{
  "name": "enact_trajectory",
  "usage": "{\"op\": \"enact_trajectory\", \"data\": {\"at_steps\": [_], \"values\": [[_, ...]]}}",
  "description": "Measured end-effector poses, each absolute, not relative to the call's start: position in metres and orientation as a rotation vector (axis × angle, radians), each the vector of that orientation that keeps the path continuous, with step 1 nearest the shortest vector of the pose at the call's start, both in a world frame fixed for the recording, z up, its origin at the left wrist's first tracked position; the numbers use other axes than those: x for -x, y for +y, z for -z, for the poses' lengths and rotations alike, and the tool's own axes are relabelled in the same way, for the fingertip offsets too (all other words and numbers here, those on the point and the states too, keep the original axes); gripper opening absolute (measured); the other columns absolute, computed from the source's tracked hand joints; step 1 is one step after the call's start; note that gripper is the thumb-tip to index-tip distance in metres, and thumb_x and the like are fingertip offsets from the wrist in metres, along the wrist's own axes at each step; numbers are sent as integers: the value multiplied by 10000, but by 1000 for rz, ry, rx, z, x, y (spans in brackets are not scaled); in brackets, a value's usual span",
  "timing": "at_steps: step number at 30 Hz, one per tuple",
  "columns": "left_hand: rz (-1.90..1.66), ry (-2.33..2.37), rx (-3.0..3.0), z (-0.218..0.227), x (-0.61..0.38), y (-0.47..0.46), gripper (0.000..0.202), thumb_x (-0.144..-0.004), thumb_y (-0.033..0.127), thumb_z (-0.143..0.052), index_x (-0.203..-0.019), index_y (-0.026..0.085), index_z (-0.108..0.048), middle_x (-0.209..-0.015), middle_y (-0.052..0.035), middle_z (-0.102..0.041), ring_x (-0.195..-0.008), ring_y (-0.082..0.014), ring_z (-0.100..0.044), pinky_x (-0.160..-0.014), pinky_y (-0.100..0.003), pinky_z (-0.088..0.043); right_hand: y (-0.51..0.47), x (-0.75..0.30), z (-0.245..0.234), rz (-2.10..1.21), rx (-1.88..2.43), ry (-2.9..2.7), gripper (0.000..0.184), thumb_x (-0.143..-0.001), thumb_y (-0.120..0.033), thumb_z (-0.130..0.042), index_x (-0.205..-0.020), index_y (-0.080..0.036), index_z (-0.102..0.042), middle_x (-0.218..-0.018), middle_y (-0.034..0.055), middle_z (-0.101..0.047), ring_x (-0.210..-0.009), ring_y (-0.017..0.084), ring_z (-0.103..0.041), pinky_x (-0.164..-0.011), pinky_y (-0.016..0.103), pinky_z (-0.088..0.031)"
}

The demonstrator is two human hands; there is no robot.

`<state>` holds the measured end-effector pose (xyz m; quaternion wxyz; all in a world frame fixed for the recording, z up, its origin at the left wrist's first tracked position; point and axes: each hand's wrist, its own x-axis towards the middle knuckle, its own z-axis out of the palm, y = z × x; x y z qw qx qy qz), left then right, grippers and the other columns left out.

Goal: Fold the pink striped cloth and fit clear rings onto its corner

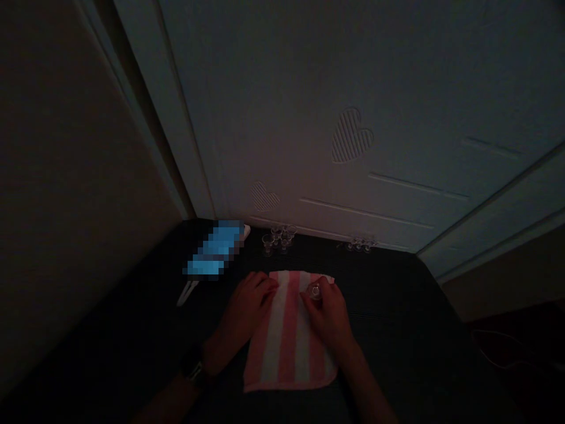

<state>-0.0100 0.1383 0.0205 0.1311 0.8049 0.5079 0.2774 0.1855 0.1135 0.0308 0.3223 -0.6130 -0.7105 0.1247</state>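
Observation:
A pink-and-white striped towel [289, 341] lies flat on the dark table. My right hand [329, 309] is closed on a small clear glass cup [315, 290], held over the towel's upper right part. At the towel's upper left edge, my left hand [253, 294] has its fingers curled together on the cloth; dim light makes the exact grip hard to see. Behind the hands stands a cluster of several small clear glasses [279, 241]. Farther right, near the back edge, is another group of small clear glass pieces [361, 244].
A phone [216, 250] with a lit, blurred screen leans at the back left, a white strap or cable [187, 292] beside it. A white panel [286, 118] with heart reliefs rises behind the dark table [397, 330]. A wall bounds the left side.

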Motion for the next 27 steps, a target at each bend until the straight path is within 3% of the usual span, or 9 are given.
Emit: {"op": "enact_trajectory", "data": {"at_steps": [9,13,23,27], "values": [[-786,1466,-2331,-25,10,137,183,-845,170,-422,-905,194,-593,-919,-44,-544,-883,-189,-489,-799,-347,-421,113,-190,-37,-191,1550,-1795,115,-821,-316,-497,-837,-201,-497,-819,45,-587,-794,186,-515,-737,301,-404],[-807,1464,-2327,-24,9,137,199,-835,143,-420,-919,197,-591,-922,-47,-537,-883,-186,-492,-792,-337,-429,110,-185,-38,-244,1432,-2099,92,-806,-289,-508,-830,-200,-509,-777,34,-596,-776,179,-528,-758,301,-404],[-822,1440,-2371,-17,9,140,188,-839,141,-422,-907,204,-585,-919,-41,-549,-888,-185,-491,-797,-334,-426,110,-179,-36,-271,1425,-2308,107,-808,-305,-496,-843,-204,-492,-710,14,-577,-752,178,-532,-691,274,-398],[-810,1452,-2366,-17,9,141,181,-839,143,-425,-900,198,-587,-905,-40,-558,-873,-183,-493,-792,-332,-424,111,-184,-37,-261,1432,-2201,97,-808,-295,-502,-826,-201,-487,-738,18,-586,-759,174,-531,-737,289,-398]]}}
